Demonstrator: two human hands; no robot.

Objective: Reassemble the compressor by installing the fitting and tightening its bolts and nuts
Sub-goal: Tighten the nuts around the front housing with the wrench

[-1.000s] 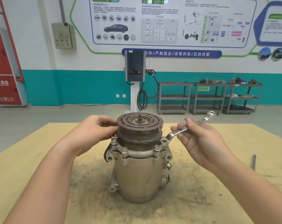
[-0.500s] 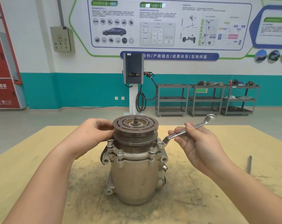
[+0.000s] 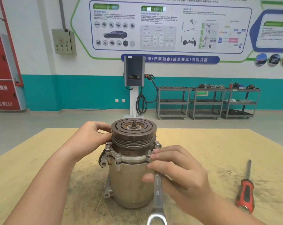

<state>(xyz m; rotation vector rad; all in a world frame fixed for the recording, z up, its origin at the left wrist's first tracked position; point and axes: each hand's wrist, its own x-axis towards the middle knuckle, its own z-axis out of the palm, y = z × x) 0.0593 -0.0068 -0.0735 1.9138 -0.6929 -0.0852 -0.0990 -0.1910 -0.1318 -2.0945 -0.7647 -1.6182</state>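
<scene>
The left hand curls against the dark pulley at its 9 o'clock side. The right hand grips a wrench whose shank runs toward 6 o'clock, upper end hidden at the flange's 3 o'clock bolt. The compressor stands upright mid-worktop; a red-handled screwdriver lies at 3 o'clock.

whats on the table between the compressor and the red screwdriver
In the head view, the right hand gripping the wrench lies between the compressor and screwdriver.
</scene>
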